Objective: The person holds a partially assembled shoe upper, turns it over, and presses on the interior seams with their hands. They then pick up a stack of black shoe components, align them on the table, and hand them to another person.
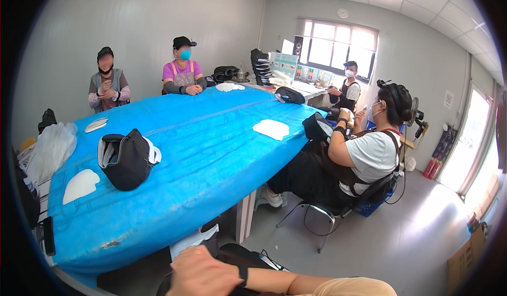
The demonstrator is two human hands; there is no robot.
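Observation:
At the lower edge my right hand (pixel 203 272), with a black band at the wrist, reaches in from the right. Its fingers are curled and slightly blurred, and whatever they hold, if anything, is hidden. I cannot make out my left hand. Just beyond the right hand, below the table edge, is a white sheet-like piece (pixel 194 239) beside dark material. On the blue-covered table (pixel 174 190) stands a black padded piece (pixel 127 166) with a pale lining, open at the top, possibly a shoe upper. Left of it lies a flat white cut piece (pixel 81 185).
Another white piece (pixel 271 129) and a black padded piece (pixel 289 95) lie farther along the table. A clear plastic bag (pixel 53 150) sits at the left edge. A co-worker (pixel 369 153) sits on a chair at right; others are beyond the table. A cardboard box (pixel 465 256) stands at far right.

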